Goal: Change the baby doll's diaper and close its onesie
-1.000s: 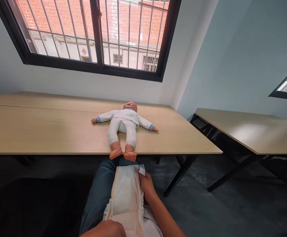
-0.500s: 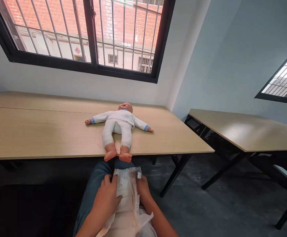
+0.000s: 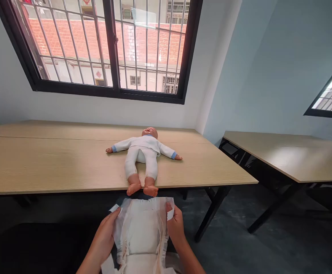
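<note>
An opened white diaper [image 3: 143,228] is spread between my hands, over my lap and just below the table edge. My left hand [image 3: 104,232] pinches its upper left side, by a white tab. At the upper right corner my right hand [image 3: 176,222] grips the other side, thumb on top beside a second tab. Frilled edges run down both sides of the diaper, and its lower end leaves the view. Beyond it a baby doll [image 3: 141,152] lies on its back in white clothes with blue cuffs, arms spread, bare feet at the table edge.
The doll lies on a long light-wood table [image 3: 54,163] against the wall under a barred window [image 3: 109,91]. To the right stands another wooden table [image 3: 280,156] with dark legs. A dark seat [image 3: 34,243] shows at lower left.
My left hand has moved left from the diaper's middle to its upper left side. The diaper's top is now spread wider. The view has tilted up a little.
</note>
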`<state>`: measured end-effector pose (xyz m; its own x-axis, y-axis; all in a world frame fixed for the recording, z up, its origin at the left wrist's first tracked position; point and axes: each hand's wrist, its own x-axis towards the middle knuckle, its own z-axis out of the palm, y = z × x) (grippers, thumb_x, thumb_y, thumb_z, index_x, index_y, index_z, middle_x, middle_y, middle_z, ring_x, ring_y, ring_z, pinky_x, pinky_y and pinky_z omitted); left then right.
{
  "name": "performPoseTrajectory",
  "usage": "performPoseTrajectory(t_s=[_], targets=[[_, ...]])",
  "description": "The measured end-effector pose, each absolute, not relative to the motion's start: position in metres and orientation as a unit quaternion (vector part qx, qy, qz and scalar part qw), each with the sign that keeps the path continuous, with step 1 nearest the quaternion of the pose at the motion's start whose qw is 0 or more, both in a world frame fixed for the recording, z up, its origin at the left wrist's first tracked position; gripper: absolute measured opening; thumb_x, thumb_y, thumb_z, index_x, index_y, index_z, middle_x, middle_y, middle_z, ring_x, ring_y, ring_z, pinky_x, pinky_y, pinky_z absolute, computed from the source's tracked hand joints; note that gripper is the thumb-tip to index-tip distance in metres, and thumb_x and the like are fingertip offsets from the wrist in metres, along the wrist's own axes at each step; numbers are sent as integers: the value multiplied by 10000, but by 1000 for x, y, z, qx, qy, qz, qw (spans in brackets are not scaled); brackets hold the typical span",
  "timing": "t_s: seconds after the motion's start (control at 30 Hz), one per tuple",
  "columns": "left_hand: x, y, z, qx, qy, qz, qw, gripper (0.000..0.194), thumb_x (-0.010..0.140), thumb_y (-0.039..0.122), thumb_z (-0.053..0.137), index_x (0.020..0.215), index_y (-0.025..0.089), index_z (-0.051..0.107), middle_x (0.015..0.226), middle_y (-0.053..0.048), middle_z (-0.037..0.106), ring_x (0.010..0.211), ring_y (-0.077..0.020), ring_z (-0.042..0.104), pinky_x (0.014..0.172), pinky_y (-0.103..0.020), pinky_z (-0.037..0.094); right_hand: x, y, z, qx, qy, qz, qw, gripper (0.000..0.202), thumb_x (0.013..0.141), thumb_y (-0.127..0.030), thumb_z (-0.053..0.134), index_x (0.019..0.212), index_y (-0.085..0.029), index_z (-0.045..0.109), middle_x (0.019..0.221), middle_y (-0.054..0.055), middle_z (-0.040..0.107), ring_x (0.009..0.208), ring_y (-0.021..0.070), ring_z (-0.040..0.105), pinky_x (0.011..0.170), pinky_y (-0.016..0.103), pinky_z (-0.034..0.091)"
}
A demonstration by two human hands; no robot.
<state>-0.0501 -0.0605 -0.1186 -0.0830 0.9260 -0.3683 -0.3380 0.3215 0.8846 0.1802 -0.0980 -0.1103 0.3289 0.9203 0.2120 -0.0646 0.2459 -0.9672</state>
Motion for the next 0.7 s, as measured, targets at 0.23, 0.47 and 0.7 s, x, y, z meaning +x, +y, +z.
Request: performPoseTrajectory(t_s=[0.23,0.47,0.7], targets=[[-79,-54,-106,504,635,460,363,403,687,478,673,970,197,619,993,-96,701,954,-318,673,853,-414,542,174,-80,-99,-447,-509,370,636,499,953,-600,457,719,-167,542,663,-11,462,635,125,354,568,239,324],[-52,-49,5,685,577,425,134,350,923,503,460,1030,235,658,1162,-110,628,1130,-302,588,962,-412,491,168,-76,-94,-441,-594,328,588,436,1008,-481,386,738,-168,525,701,0,451,671,138,360,614,269,282],[45,3,48,715,649,201,168,613,729,667,647,933,90,695,1535,-309,237,1275,-601,371,892,-635,436,163,-78,-96,-438,-683,267,521,397,1011,-377,395,677,-179,477,686,-2,476,643,134,406,620,278,257]])
